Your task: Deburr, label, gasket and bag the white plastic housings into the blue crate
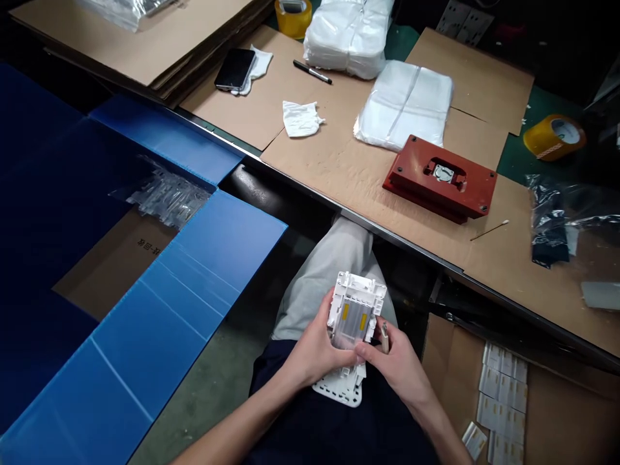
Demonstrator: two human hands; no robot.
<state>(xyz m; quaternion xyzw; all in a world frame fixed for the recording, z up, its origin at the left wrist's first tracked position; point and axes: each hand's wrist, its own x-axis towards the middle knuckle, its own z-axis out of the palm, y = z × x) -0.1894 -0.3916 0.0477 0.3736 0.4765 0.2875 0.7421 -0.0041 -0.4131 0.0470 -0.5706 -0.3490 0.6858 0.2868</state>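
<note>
Both hands hold a white plastic part (356,313) over my lap; it has a clear window with two yellow strips. My left hand (312,352) wraps its left side, fingers closed on it. My right hand (394,361) pinches its lower right edge and also keeps a thin stick (384,336) between its fingers. A second white plastic piece (341,391) lies under the hands on my lap. On the cardboard-covered bench ahead sits a red metal fixture (440,177) with a small metal piece in its recess.
A blue corrugated box (194,278) with bagged clear parts (167,197) stands left. The bench carries white bag stacks (404,103), a phone (235,69), a pen (312,72), a rag (301,119), tape rolls (553,137), a swab (489,230). Several white parts (501,394) fill a carton lower right.
</note>
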